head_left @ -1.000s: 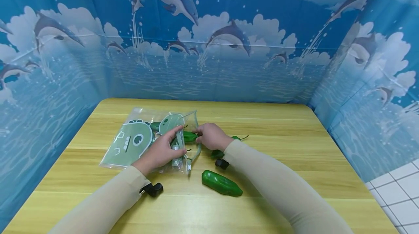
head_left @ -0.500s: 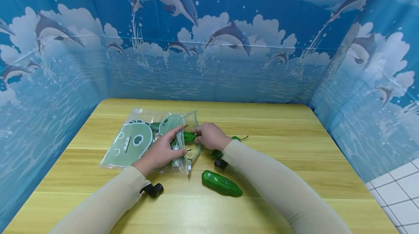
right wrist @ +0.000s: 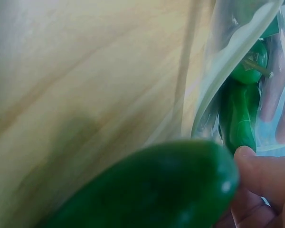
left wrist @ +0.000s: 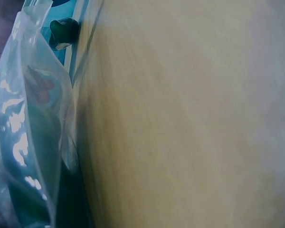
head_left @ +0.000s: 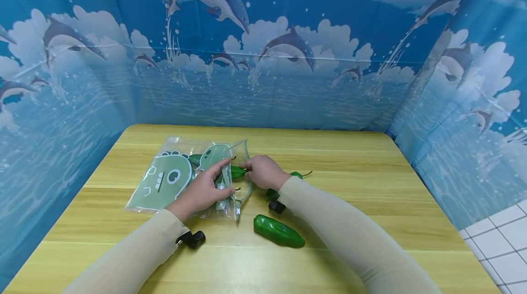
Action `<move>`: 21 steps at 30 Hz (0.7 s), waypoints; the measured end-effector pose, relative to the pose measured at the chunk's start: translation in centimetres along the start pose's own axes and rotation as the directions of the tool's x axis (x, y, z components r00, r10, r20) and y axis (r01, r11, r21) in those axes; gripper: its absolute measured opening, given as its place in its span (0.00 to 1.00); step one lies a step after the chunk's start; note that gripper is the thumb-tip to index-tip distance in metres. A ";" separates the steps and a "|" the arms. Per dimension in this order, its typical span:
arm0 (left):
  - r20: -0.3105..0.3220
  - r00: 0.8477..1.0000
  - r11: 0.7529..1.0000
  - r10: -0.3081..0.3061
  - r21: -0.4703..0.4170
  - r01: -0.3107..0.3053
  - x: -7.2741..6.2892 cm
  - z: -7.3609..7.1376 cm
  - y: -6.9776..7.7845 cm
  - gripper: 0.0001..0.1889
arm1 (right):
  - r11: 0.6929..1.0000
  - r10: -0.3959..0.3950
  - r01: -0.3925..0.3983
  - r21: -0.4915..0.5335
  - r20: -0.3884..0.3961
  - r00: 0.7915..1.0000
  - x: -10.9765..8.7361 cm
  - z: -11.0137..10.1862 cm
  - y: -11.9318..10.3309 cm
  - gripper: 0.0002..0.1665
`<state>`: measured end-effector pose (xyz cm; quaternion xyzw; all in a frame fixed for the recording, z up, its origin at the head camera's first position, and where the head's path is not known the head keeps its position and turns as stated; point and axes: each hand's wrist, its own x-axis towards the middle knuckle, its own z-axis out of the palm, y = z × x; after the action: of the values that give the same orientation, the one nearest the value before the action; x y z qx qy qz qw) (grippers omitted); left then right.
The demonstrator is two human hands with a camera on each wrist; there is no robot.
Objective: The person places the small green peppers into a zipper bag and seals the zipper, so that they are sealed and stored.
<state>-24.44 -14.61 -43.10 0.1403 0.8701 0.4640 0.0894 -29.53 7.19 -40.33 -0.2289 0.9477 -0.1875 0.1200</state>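
Note:
A clear zip bag (head_left: 144,193) printed with green cartoon figures lies on the table, its mouth facing right. My left hand (head_left: 203,189) holds the bag at the mouth, thumb and fingers spread across the plastic. Green peppers show inside, one pepper (head_left: 195,159) toward the back. At the mouth my right hand (head_left: 265,171) pinches another green pepper (right wrist: 240,118), which reaches in past the bag's rim. In the right wrist view the thumb (right wrist: 256,171) presses its near end, close to a stemmed pepper (right wrist: 251,61). The left wrist view shows mostly shiny plastic (left wrist: 19,142).
One green pepper (head_left: 279,231) lies loose near the front of the wooden table (head_left: 350,157). Another pepper (head_left: 296,174), its stem pointing right, is partly hidden beneath my right wrist. Dolphin-print curtains (head_left: 263,88) stand around the table's back and sides.
My right hand has edged slightly left, and the pinched pepper sits a little farther into the bag. The left hand, the bag and the loose peppers stay in place.

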 end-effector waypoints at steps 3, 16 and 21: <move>-0.002 1.000 1.000 0.001 -0.001 -0.001 0.0 0.0 0.0 0.48 | 1.000 -0.007 0.007 0.004 -0.010 1.000 0.0 0.0 0.0 0.23; -0.009 1.000 1.000 0.003 0.009 -0.003 0.0 0.1 0.0 0.47 | 0.999 -0.025 0.026 0.034 -0.032 0.999 0.3 0.3 -0.1 0.17; -0.010 1.000 1.000 0.001 0.001 -0.001 0.1 0.1 0.0 0.48 | 0.999 -0.014 0.015 0.044 -0.032 0.999 0.1 0.2 0.1 0.17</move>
<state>-24.46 -14.50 -43.16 0.1382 0.8706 0.4644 0.0849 -29.61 7.15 -40.52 -0.2299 0.9434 -0.2130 0.1085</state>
